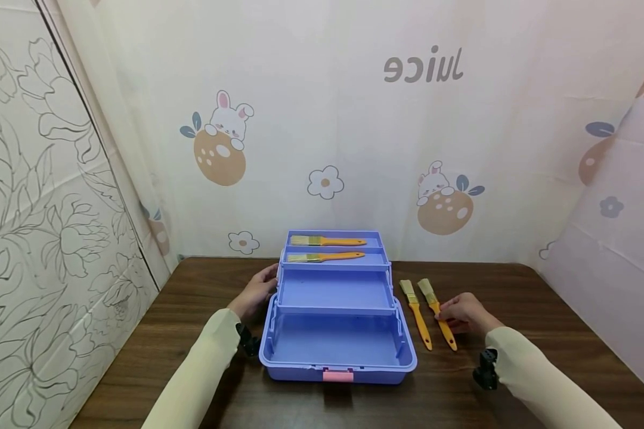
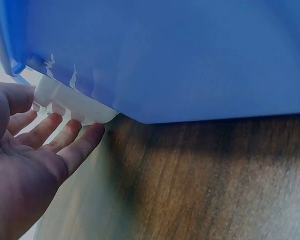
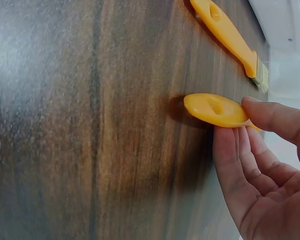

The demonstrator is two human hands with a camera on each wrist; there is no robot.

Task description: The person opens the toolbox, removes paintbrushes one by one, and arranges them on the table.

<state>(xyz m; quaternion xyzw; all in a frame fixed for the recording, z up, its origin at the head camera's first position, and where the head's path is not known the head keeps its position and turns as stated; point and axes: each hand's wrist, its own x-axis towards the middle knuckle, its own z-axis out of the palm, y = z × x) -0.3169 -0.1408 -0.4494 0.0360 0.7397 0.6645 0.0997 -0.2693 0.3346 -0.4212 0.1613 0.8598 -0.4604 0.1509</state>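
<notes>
My right hand (image 1: 464, 313) pinches the yellow handle of a paintbrush (image 3: 215, 110) between thumb and fingers. In the head view its bristles point away from me; in the right wrist view the handle end is slightly above the table. A second yellow paintbrush (image 1: 420, 322) lies just left of it, beside a periwinkle-blue toolbox (image 1: 338, 374). The toolbox stands with its stepped trays spread out. Two more paintbrushes (image 1: 343, 242) lie in its upper compartments, bristles to the left. At the toolbox's back left, my left hand (image 2: 35, 165) touches a whitish part (image 2: 80, 102) with lightly bent fingers.
A pink latch (image 1: 338, 376) is on the toolbox's front edge. The toolbox's middle tray (image 1: 335, 290) and deep bottom show bare plastic. Below is a dark wooden table (image 1: 198, 310). A printed curtain (image 1: 327, 119) hangs behind it.
</notes>
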